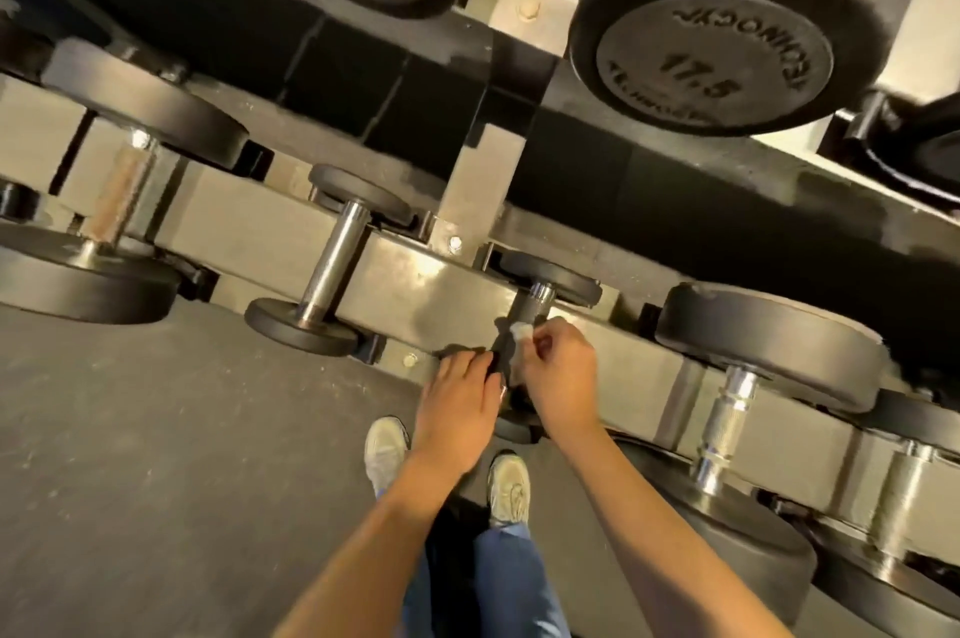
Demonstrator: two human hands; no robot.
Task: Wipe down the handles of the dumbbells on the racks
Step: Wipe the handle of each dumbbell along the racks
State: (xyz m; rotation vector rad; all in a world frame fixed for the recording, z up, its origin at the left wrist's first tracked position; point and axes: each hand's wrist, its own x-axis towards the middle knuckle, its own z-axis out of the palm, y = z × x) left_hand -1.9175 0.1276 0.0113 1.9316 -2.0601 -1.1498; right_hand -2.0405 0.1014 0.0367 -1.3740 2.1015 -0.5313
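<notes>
A small black dumbbell lies on the lowest rack rail, its metal handle (535, 304) showing above my hands. My right hand (561, 372) pinches a small white wipe (521, 331) against the lower part of that handle. My left hand (460, 403) grips the dumbbell's near black end plate (491, 357), which it mostly hides. To the left lies another small dumbbell with a bare steel handle (336, 263). To the right sits a larger dumbbell with a knurled chrome handle (724, 421).
The grey rack rail (415, 284) runs diagonally across the view. Big 17.5 dumbbells (717, 60) hang on the upper shelf overhead. A rusty-handled dumbbell (122, 193) lies at far left. My shoes (387, 447) stand on dark rubber floor (156, 455) close to the rack.
</notes>
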